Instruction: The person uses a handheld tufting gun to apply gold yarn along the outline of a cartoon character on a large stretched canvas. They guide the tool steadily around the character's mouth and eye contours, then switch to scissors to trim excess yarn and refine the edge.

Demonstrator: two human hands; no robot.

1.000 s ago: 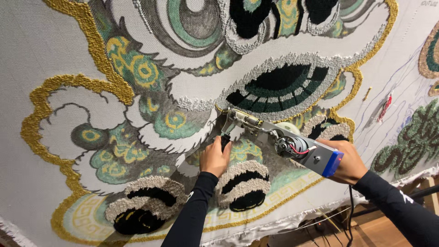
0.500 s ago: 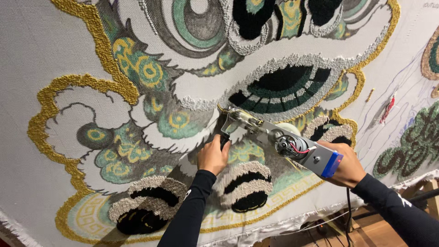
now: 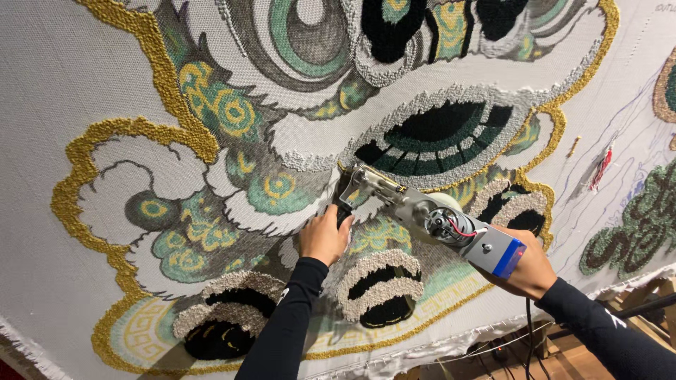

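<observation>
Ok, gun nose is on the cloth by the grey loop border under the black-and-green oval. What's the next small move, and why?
Probably ease the tufting gun a little further along the grey border, keeping its nose pressed flat. The left hand grips the front handle, the right hand holds the rear, and bare white cloth shows beside the tip, so both hands look set for a short, steady push.

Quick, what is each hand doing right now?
Left hand: closed on the front handle of the tufting gun.
Right hand: closed on its rear end.

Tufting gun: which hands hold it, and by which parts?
Both. The left hand grips the front handle under the tufting gun; the right hand holds its rear end, by the blue-edged block.
</observation>
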